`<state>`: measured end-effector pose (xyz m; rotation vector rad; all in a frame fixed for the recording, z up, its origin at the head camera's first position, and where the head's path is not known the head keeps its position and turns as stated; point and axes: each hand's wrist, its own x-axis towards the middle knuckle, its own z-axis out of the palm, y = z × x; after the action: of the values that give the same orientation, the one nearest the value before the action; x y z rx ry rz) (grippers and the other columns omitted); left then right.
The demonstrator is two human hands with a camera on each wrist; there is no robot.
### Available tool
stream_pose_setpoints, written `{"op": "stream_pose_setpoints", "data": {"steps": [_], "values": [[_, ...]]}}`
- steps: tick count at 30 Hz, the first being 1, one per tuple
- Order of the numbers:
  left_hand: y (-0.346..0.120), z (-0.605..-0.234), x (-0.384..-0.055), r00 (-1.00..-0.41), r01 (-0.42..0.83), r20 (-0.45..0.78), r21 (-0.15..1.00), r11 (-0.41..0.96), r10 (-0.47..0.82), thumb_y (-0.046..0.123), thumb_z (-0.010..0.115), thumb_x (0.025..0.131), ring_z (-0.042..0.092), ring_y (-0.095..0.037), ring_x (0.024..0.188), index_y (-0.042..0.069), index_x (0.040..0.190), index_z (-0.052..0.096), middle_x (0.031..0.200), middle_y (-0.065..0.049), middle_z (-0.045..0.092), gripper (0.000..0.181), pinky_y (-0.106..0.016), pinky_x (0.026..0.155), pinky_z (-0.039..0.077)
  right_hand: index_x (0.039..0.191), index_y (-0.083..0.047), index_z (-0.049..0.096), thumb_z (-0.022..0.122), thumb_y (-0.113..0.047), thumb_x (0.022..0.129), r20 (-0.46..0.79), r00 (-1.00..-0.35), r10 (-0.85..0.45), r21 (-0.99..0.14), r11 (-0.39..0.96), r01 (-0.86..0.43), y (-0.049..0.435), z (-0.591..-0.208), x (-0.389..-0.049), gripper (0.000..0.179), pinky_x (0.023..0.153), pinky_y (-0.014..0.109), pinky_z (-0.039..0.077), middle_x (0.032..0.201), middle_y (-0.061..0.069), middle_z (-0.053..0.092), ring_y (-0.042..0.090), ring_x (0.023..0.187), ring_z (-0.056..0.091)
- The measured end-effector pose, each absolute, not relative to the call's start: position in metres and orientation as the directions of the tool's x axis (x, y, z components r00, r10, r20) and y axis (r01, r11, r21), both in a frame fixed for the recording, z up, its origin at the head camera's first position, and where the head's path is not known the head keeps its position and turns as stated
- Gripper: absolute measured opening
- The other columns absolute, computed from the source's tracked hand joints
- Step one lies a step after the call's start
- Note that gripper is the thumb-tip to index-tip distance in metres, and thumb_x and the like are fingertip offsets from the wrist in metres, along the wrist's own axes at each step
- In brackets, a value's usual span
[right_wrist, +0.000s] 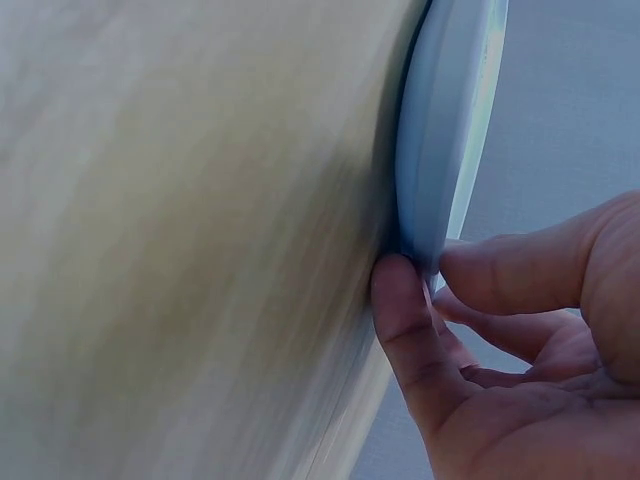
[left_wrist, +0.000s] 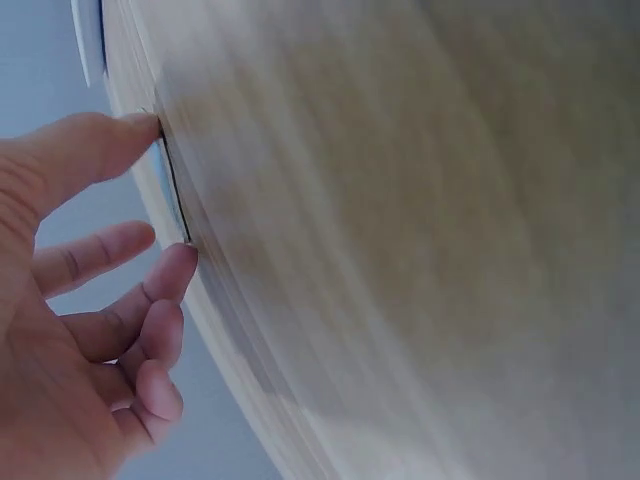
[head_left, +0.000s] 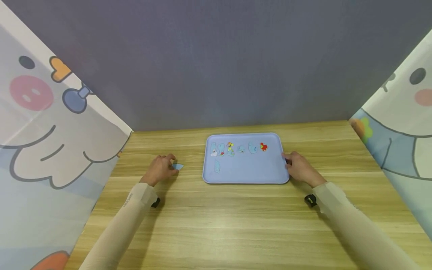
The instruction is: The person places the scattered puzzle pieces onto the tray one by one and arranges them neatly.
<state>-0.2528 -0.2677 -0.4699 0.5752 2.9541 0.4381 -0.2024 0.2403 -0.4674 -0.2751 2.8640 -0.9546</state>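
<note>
My left hand (head_left: 160,169) is low over the wooden table, left of the tray. Its thumb and a fingertip hold opposite ends of a flat light-blue puzzle piece (head_left: 177,166), seen edge-on against the wood in the left wrist view (left_wrist: 174,185). The other fingers curl loosely beside it. At the right side of the pale blue tray (head_left: 249,170), my right hand (head_left: 298,167) grips the rim between thumb and fingers, one finger low by the tabletop in the right wrist view.
Several irregular puzzle pieces lie in the tray: a row of light-blue ones (head_left: 252,147) along the back, a red one (head_left: 263,147) at its right end, and one (head_left: 217,166) nearer the front left. A grey wall (head_left: 216,67) rises behind the table (head_left: 216,225), with cartoon-printed panels at both sides.
</note>
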Motion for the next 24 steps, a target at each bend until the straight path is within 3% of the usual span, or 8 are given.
{"op": "stream_pose_setpoints", "data": {"steps": [4,16,24], "values": [[-0.2655,-0.4681,-0.2519,-0.924,0.34,-0.063,0.319,0.884,0.378,0.022,0.074,0.082,0.059,-0.03,0.085,-0.001,0.119,0.055,0.09,-0.011,0.067,0.047,-0.047,0.08,0.046,0.129,0.017,0.044,0.054,0.007,0.085,-0.038,-0.979,-0.201,-0.602,0.787,-0.138,0.2405,-0.4674,-0.2032,0.046,0.069,0.04,0.047,0.091,0.022,0.052,0.03,0.078,0.051],[-0.2626,-0.4688,-0.2508,-0.926,0.353,-0.042,0.25,0.902,0.374,0.018,0.075,0.08,0.052,-0.035,0.097,0.002,0.121,0.056,0.094,-0.009,0.064,0.048,-0.052,0.084,0.041,0.128,0.018,0.044,0.054,0.007,0.085,-0.032,-0.978,-0.204,-0.6,0.787,-0.145,0.2405,-0.4683,-0.2029,0.046,0.068,0.039,0.047,0.089,0.021,0.052,0.029,0.077,0.051],[-0.2618,-0.4693,-0.2507,-0.916,0.389,-0.006,0.235,0.891,0.402,0.015,0.077,0.079,0.052,-0.039,0.1,0.002,0.12,0.058,0.102,-0.015,0.062,0.047,-0.055,0.086,0.041,0.128,0.018,0.045,0.054,0.008,0.084,-0.024,-0.98,-0.199,-0.602,0.785,-0.145,0.2394,-0.4692,-0.2024,0.045,0.068,0.04,0.047,0.089,0.02,0.052,0.029,0.077,0.052]]}}
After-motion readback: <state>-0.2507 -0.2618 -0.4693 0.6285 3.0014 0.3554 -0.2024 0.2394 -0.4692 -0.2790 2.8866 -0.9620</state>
